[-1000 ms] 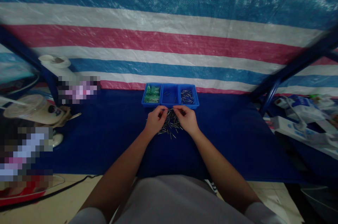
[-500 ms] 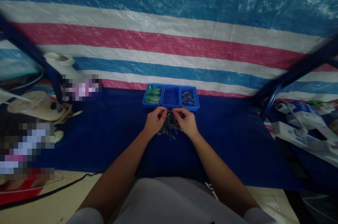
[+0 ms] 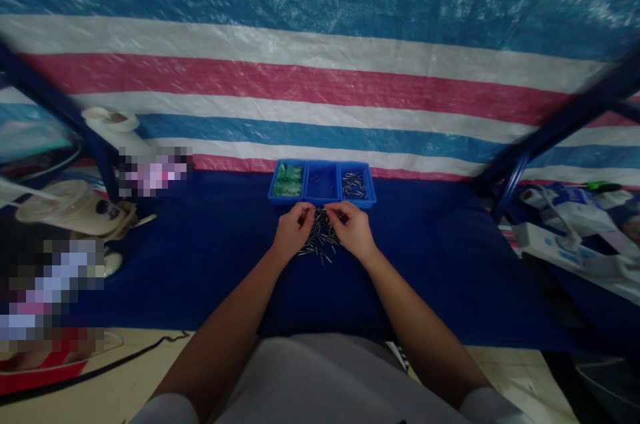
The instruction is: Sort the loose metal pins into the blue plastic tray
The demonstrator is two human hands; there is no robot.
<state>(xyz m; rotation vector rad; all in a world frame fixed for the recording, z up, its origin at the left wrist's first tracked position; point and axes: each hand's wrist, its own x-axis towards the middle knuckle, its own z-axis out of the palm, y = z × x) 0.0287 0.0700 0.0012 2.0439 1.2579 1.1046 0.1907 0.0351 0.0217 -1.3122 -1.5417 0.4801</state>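
My left hand (image 3: 293,232) and my right hand (image 3: 353,229) rest on a dark blue cloth (image 3: 210,257), fingers curled in a pinch over a heap of small metal pins (image 3: 320,237). What each pinch holds is too small to name. Just beyond the hands stands a blue tray (image 3: 323,183) with three compartments: green pieces on the left, a few pins in the middle, more pins on the right.
A striped tarp (image 3: 320,77) hangs behind. At the left stand a roll of tissue (image 3: 113,123) and a lidded cup (image 3: 70,207). A power strip with cables (image 3: 560,244) lies at the right. Blue frame bars (image 3: 550,131) slant at both sides.
Both hands stay over the pin heap with only small finger movements; the view has shifted slightly.
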